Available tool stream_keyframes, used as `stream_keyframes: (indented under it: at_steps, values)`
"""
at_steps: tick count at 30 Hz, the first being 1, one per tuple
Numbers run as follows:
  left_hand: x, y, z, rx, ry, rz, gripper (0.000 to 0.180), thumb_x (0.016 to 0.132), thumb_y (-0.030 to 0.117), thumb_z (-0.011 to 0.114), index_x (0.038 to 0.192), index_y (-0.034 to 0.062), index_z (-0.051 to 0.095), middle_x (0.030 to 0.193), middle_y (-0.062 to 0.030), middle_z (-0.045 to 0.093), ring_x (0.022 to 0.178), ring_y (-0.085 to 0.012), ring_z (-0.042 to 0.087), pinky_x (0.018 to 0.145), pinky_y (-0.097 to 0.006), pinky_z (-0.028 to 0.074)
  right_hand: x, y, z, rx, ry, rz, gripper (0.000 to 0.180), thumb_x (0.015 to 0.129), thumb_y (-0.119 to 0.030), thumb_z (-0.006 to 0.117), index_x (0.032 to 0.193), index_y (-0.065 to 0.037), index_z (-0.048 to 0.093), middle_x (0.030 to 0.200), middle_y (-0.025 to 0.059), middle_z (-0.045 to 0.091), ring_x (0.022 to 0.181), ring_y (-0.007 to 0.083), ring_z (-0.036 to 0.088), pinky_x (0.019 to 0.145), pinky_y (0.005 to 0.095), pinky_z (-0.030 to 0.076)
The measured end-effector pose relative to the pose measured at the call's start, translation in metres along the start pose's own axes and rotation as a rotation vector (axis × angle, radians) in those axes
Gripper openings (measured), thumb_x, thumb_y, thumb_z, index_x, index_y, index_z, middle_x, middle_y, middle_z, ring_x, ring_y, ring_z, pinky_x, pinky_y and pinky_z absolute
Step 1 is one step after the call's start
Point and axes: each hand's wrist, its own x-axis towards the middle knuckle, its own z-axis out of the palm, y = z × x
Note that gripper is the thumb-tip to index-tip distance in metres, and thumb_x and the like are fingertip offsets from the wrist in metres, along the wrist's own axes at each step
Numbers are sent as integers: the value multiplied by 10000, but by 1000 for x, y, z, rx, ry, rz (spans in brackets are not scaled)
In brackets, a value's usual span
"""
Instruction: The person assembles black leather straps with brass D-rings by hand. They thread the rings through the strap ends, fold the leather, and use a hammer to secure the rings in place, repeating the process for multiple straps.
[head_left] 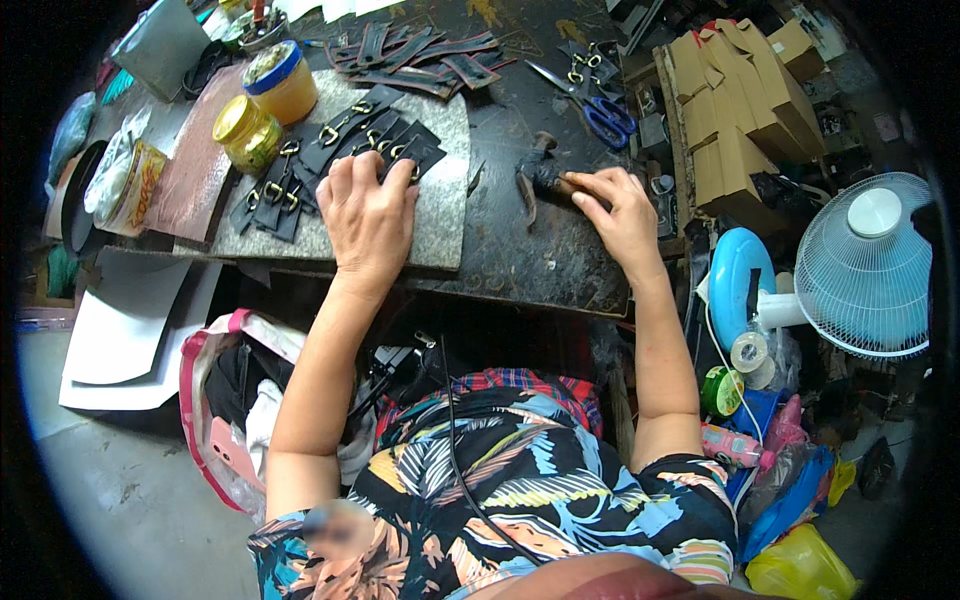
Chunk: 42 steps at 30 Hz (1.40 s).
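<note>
From the body, near at eleven o'clock, a left hand curled over black straps; cannot tell whether gripping or merely resting. Near at one o'clock, a right hand seemingly pinching the handle end of a dark hammer-like tool on the worktop. Grasp this, probably rigid and head-heavy, by the handle; lift the straps, likely light and pliant, by a flat end. Note the blackened, curved head and the straps' gold-coloured rings. Farther, toward half past twelve, blue-handled scissors.
</note>
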Motion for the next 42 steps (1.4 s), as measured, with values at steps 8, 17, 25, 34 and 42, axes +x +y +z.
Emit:
stream_keyframes:
  at_steps: [8, 17, 25, 34, 42]
  values:
    - [4, -6, 10, -27, -26, -77, 387, 847, 228, 773, 1213, 186, 654, 1372, -98, 576, 1377, -335, 460, 1139, -480, 325, 152, 102, 25, 249, 214, 212, 552, 837, -331, 806, 1304, -67, 677, 1015, 112, 735, 936, 259, 702, 852, 386, 544]
    - [4, -6, 17, -11, -35, -122, 369, 903, 250, 718, 1256, 187, 630, 1404, -95, 571, 1390, -324, 455, 1152, -468, 308, 201, 144, 66, 779, 473, 459, 117, 982, -153, 693, 1067, -99, 752, 886, -11, 722, 721, 82, 642, 625, 237, 487]
    - [2, -11, 22, -134, 77, -88, 536, 881, 288, 759, 1359, 144, 565, 1422, -138, 544, 1370, -342, 459, 1143, -496, 313, 154, 54, 7, 1057, 301, 226, 98, 998, -134, 679, 1051, -73, 734, 835, -19, 707, 636, 81, 653, 578, 211, 503]
    - [-18, -11, -31, -557, 320, -25, 316, 953, 241, 704, 1158, 10, 634, 1158, -145, 654, 1072, -329, 591, 963, -426, 447, 82, -57, 2, 1441, 14, -18, 123, 926, -45, 729, 1029, -47, 662, 939, 38, 706, 712, 131, 681, 677, 302, 618]
    - [-21, 22, -29, -1700, -190, -769, 172, 1042, 139, 627, 1154, 11, 653, 997, -3, 693, 880, -50, 634, 803, -226, 528, 7, -114, 40, 1052, -565, 39, 316, 939, 13, 703, 1151, -69, 484, 1005, 69, 659, 892, 141, 690, 818, 299, 589]
